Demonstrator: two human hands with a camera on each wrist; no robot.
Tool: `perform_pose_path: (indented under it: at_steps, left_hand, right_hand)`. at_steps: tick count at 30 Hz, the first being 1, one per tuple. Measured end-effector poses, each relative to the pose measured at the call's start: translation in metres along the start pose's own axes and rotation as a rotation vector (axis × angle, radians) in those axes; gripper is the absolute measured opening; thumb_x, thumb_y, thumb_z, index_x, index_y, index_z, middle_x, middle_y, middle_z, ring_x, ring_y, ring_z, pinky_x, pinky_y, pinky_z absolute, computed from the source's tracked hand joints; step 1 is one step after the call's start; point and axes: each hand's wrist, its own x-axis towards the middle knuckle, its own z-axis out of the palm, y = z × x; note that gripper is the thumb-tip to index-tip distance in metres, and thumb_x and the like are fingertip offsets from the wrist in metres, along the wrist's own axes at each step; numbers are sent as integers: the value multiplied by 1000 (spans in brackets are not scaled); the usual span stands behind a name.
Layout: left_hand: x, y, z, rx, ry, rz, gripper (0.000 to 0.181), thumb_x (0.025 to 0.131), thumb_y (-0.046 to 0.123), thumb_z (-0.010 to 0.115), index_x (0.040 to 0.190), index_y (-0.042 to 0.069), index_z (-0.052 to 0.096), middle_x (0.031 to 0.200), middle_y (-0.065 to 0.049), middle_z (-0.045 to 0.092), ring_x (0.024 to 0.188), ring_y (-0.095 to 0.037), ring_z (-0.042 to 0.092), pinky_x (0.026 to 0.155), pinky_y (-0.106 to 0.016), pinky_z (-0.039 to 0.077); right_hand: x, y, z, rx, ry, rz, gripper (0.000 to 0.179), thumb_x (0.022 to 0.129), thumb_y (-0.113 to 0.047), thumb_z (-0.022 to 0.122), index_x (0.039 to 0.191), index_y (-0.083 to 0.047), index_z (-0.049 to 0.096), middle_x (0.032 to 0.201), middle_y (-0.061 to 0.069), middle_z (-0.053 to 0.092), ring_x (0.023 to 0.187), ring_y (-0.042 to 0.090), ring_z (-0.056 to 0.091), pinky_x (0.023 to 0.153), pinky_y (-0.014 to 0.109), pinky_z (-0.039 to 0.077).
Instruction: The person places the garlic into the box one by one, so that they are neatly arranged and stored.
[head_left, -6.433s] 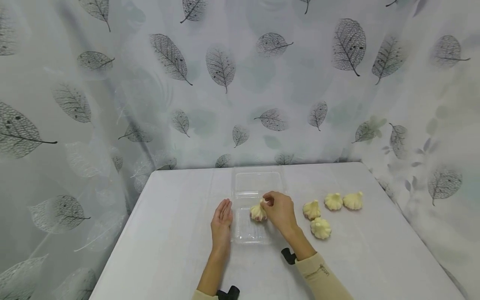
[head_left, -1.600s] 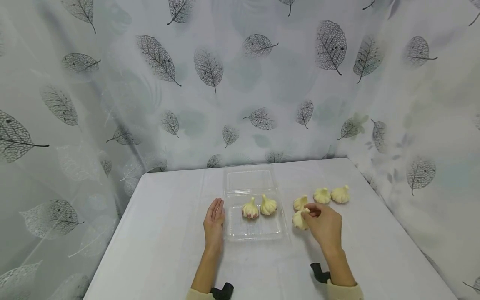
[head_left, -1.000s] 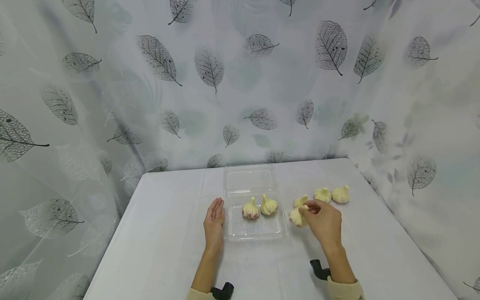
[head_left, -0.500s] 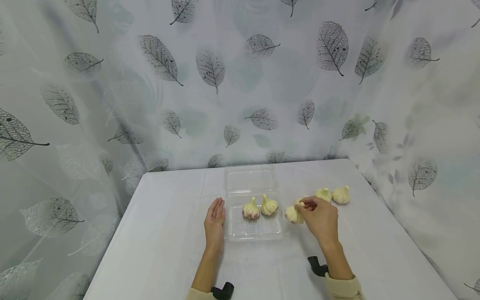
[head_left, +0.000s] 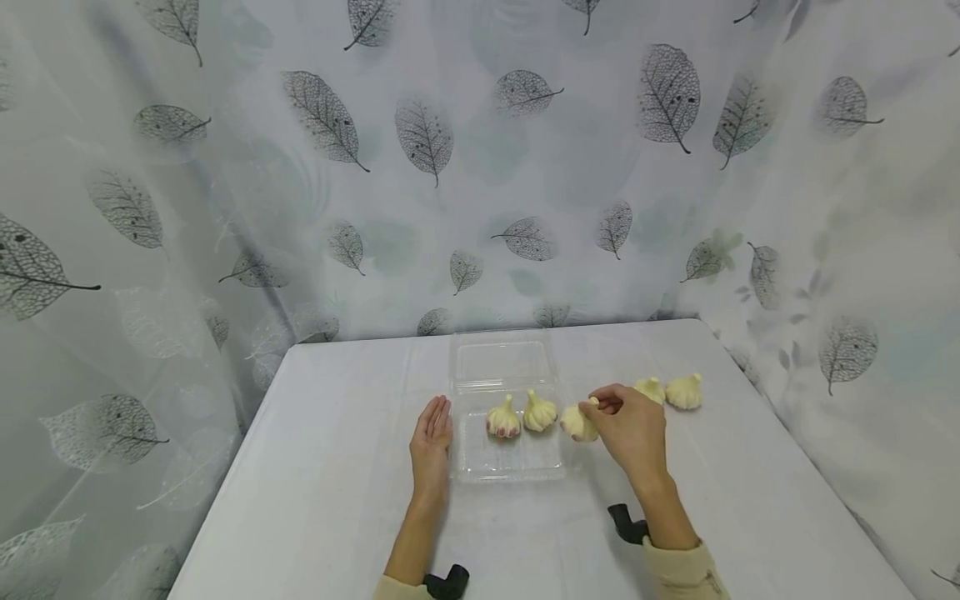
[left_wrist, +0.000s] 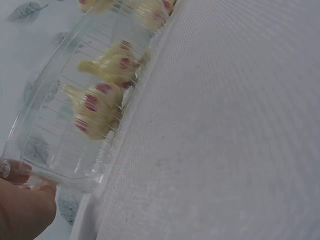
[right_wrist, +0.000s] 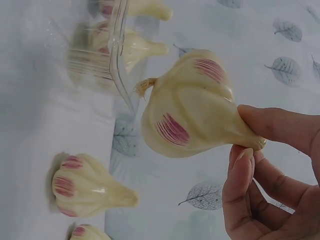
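Observation:
My right hand point(head_left: 633, 429) pinches a garlic bulb point(head_left: 577, 423) by its stem, thumb and fingertips closed on the narrow end in the right wrist view. This bulb point(right_wrist: 190, 110), cream with purple streaks, is held at the right rim of a clear plastic box point(head_left: 510, 467). Inside the box stand two bulbs side by side, one garlic bulb point(head_left: 502, 419) to the left and another garlic bulb point(head_left: 539, 413) to the right. Along the box's left side my left hand point(head_left: 430, 446) rests with straight fingers, fingertips against the clear wall in the left wrist view.
Right of the box, one garlic bulb point(head_left: 685, 392) and a partly covered garlic bulb point(head_left: 651, 389) lie on the white table point(head_left: 337, 500). The right hand hides part of that area. The box's lid point(head_left: 502, 362) lies open toward the back. A leaf-print curtain point(head_left: 480, 167) hangs behind.
Earlier, my right hand held a bulb over the box; two now stand inside. It has since picked up another bulb and carried it left to the box's rim. My left hand stays beside the box.

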Motion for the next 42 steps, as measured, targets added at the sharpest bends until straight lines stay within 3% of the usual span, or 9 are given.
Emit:
perform_pose_path:
  at_steps: [19,29,42]
  left_hand:
    - [1,0,2,17,-1,18,52,108,-6,45,158,-4,33,165,-20,36,154,-31,34,123,-32,35]
    - [0,-1,1,28,14,13,52,108,-6,46,158,-3,34,165,-19,37,153,-30,35,119,-25,38]
    - [0,-1,1,7,6,12,52,107,-8,44,158,-5,33,164,-19,36,154,-29,34,124,-32,33]
  right_hand:
    - [7,-18,6,37,-10,-55,16,83,-16,90,88,-6,79,77,3,72,69,17,65,60,24,54]
    - [10,-22,20,37,-42,-59,17,82,-17,90,88,-7,78,77,4,70,70,18,63,63,31,53]
    - [10,-36,34,45,-71,-77,21,80,-23,93,85,-10,77,74,0,69,68,15,63,59,27,52]
